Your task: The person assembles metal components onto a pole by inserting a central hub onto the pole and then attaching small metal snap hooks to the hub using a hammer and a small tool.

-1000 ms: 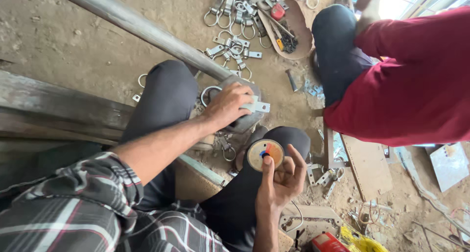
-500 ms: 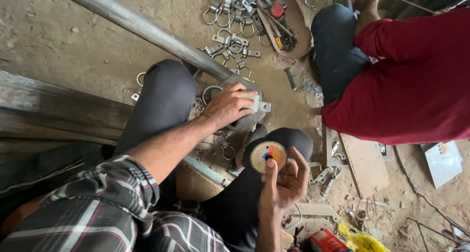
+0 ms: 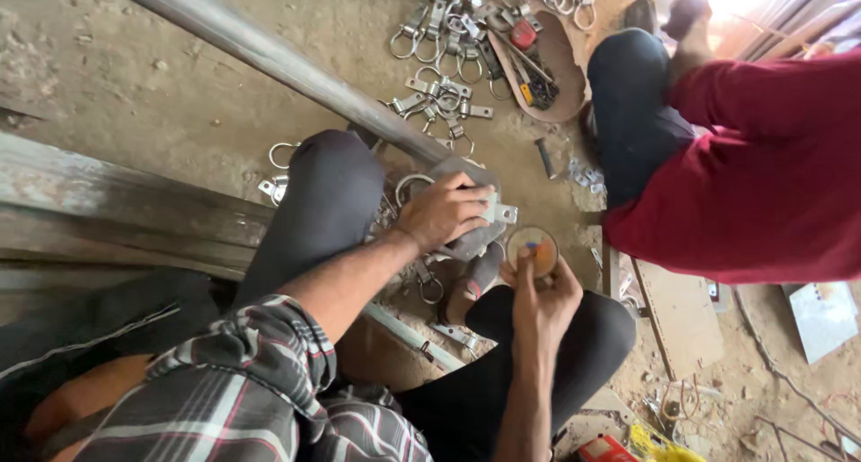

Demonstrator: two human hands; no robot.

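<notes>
**A:** Head camera, looking down: what is the squatting person in the checked shirt doing on the dusty concrete floor (image 3: 134, 76)?

**B:** The left hand (image 3: 441, 213) is pressing down, fingers curled, on a grey metal bracket plate (image 3: 484, 213) lying between the knees, just beside a long grey steel pipe (image 3: 269, 54) that is running diagonally across the floor. The hand is gripping the plate's upper edge.

**A:** And the right hand?

**B:** The right hand (image 3: 542, 299) is pinching a small round disc with an orange and blue centre (image 3: 532, 249) between thumb and fingertips, holding it upright just right of the plate, apart from it.

**A:** What is lying around them?

**B:** A heap of silver ring-and-strap clamps (image 3: 444, 58) is spreading beyond the pipe, near a brown curved tray holding small tools (image 3: 560, 72). A weathered wooden plank (image 3: 117, 202) is stretching along the left. A second person in a red shirt (image 3: 762, 175) and dark trousers is crouching at the right, well apart from both hands. A flat wooden board (image 3: 682, 318) is resting beside that person.
</notes>
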